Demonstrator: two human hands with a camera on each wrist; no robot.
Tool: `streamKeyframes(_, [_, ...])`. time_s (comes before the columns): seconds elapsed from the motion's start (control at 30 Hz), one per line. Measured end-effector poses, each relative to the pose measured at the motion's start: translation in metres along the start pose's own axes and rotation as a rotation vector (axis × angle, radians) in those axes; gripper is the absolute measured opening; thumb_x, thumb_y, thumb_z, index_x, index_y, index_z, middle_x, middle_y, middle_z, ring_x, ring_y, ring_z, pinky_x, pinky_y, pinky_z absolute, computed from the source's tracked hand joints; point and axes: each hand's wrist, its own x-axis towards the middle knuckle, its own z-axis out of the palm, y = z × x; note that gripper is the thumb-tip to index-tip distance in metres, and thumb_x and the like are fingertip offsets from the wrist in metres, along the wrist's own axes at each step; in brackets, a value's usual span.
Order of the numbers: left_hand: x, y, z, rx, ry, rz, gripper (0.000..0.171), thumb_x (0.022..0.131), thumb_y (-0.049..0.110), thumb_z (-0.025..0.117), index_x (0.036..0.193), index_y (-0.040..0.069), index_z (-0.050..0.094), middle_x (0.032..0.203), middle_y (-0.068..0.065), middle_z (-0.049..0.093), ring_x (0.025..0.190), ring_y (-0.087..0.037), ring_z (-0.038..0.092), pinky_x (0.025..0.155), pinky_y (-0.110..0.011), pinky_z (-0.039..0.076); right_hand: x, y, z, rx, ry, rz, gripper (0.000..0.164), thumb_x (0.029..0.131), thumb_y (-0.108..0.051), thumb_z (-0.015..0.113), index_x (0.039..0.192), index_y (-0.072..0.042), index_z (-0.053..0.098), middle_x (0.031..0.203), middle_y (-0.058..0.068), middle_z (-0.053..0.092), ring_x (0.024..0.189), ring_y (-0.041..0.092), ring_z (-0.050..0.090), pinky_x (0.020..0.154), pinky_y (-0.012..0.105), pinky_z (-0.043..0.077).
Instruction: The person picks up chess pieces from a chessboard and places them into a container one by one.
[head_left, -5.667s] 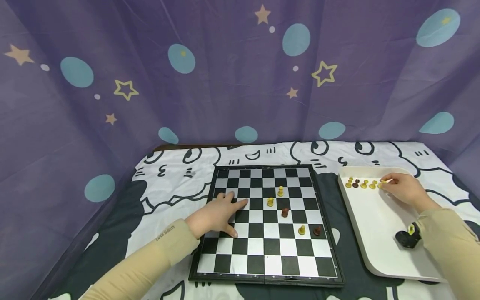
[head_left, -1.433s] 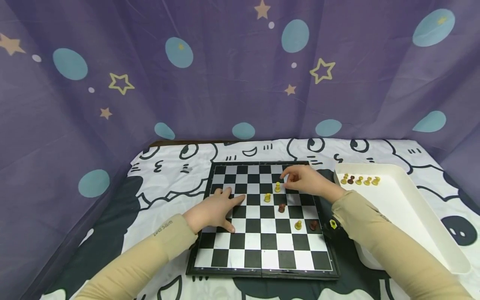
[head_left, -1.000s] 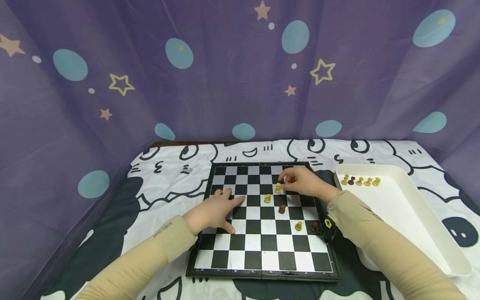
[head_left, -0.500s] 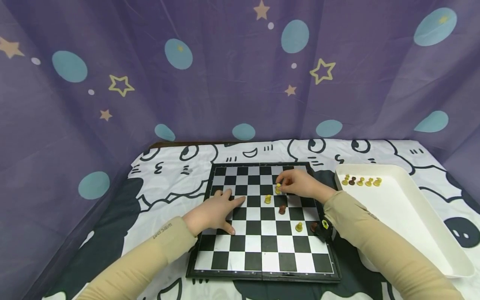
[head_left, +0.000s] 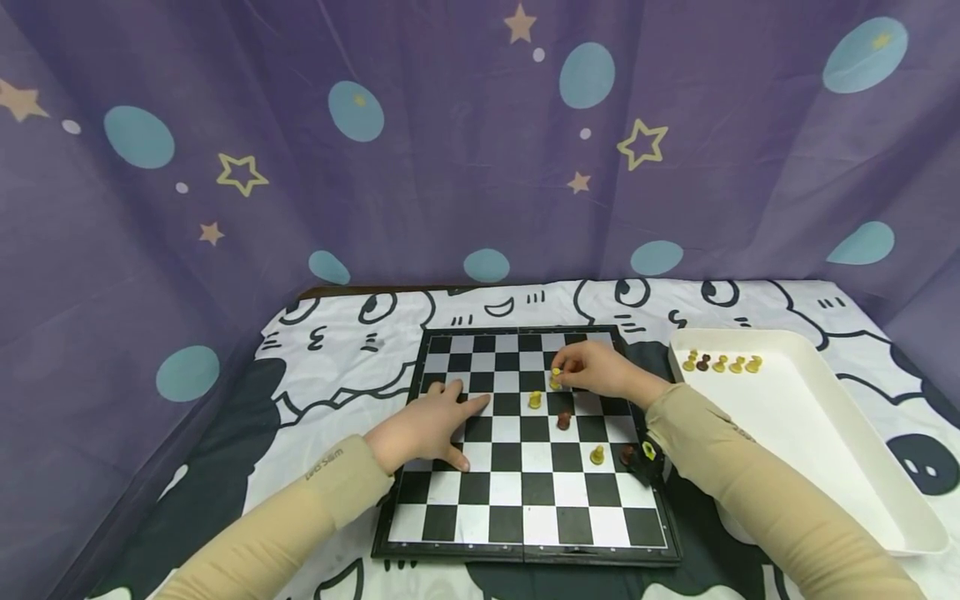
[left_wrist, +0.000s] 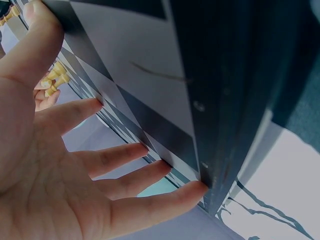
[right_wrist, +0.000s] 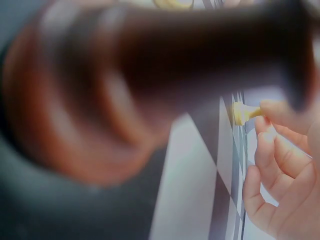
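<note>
A purple curtain (head_left: 450, 204) fills the upper half of the head view; below it, a cartoon-print cloth (head_left: 341, 333) covers the desk. The chessboard (head_left: 506, 493) lies flat at lower centre, and a white tray (head_left: 780, 442) sits at lower right. Left of centre, the left hand (head_left: 431, 421) rests on the board, fingers spread, gripping nothing. Right of centre, the right hand (head_left: 600, 369) pinches a yellow chess piece (head_left: 555, 382) over the board's upper right part. Another yellow piece (head_left: 535, 400), a brown piece (head_left: 563, 421) and a third yellow piece (head_left: 597, 456) stand nearby. Five more pieces (head_left: 720, 364) line the tray's far end.
</note>
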Motion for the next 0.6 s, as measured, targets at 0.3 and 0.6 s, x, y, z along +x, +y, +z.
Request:
streamKeyframes(0.3, [-0.001,0.0005,-0.0012,-0.002,0.008,0.007,0.094,0.064,0.047,0.081,0.145,0.021,0.04,0.132,-0.019,0.042,0.117,-0.037,0.043,0.092,-0.048,0.045,0.0009,-0.0014,0.0,-0.024,0.006,-0.007,0.008,0.088,-0.006,0.062,0.095,-0.005,0.067,0.071,0.004,0.063,0.055,0.01,0.045,0.053,0.027,0.038])
streamKeyframes(0.6, [-0.0009,0.0003,-0.0003,-0.003,0.005,0.004,0.094,0.064,0.047,0.081,0.145,0.021,0.04,0.133,-0.019,0.042,0.117,-0.037,0.043,0.091,-0.048,0.046,0.0018,-0.0008,-0.0004,-0.017,0.009,-0.004,0.008,0.088,-0.006,0.062,0.094,-0.005,0.067,0.07,0.001,0.06,0.055,0.01,0.045,0.053,0.027,0.039])
